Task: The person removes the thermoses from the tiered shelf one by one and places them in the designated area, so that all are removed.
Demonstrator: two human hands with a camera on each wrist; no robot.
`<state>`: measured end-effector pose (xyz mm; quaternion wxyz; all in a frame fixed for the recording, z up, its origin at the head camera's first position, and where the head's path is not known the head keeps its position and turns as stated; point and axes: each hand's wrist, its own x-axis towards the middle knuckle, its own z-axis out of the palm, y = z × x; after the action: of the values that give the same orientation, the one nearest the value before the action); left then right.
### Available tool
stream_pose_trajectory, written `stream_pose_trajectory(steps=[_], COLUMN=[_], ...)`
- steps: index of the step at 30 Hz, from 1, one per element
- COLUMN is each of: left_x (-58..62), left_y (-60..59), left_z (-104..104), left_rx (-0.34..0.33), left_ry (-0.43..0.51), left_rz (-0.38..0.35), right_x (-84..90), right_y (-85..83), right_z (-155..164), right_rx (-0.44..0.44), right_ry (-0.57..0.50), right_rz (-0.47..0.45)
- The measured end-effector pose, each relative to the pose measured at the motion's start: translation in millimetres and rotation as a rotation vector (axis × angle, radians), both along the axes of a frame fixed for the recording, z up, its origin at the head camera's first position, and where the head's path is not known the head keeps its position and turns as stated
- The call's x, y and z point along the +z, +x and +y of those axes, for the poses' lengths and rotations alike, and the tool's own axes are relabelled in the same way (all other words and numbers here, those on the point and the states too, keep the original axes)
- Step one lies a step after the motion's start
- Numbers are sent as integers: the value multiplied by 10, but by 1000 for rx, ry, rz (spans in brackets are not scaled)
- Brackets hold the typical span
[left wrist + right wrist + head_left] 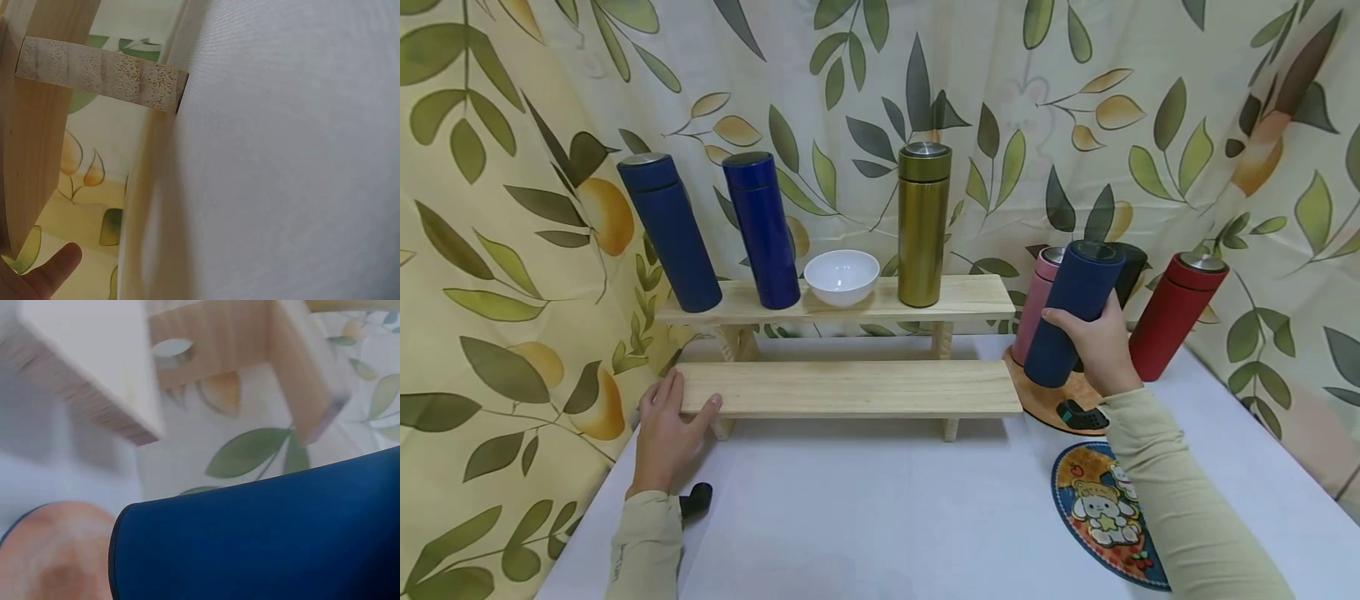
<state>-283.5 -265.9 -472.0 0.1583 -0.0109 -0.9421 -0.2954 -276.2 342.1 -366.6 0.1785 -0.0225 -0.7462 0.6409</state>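
Beside shelf — flask point(1072, 312) in right hand point(1097, 342)

A pale grey cloth-covered surface point(880, 517) stands before a cream curtain printed with green leaves and orange fruit point(490, 250). On the upper wooden board point(970, 293) of the stepped rack stand two dark blue cylindrical flasks point(670, 233) point(762, 230), a small white bowl point(841, 276) and an olive-gold metal flask point(922, 223), the bowl between the second blue flask and the gold one. To the right, a round wooden tray point(1045, 408) carries a pink flask point(1036, 304), a black flask point(1131, 267) and a red flask point(1176, 315), all close together. Nearer the front edge lies a round blue coaster with a cartoon animal point(1105, 517). A small black clip point(1078, 414) rests on the tray's rim.
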Motion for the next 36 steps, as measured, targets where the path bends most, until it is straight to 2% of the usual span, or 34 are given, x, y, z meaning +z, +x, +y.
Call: stream_pose_trajectory(steps=[8, 19, 29, 36], left_x=[-1, 13, 43, 3], left_y=[-8, -17, -21, 0], left_z=[1, 0, 4, -2], left_rx=[-8, -12, -18, -13], left_ry=[-10, -7, 1, 0], left_rz=[12, 14, 25, 1], right_x=[-232, -455, -558, -560], right_y=[-29, -20, 1, 39], right_z=[40, 102, 110, 75], right_rx=[-39, -40, -27, -27], right_ry=[25, 87, 110, 119], right_rz=[-41, -74, -64, -100])
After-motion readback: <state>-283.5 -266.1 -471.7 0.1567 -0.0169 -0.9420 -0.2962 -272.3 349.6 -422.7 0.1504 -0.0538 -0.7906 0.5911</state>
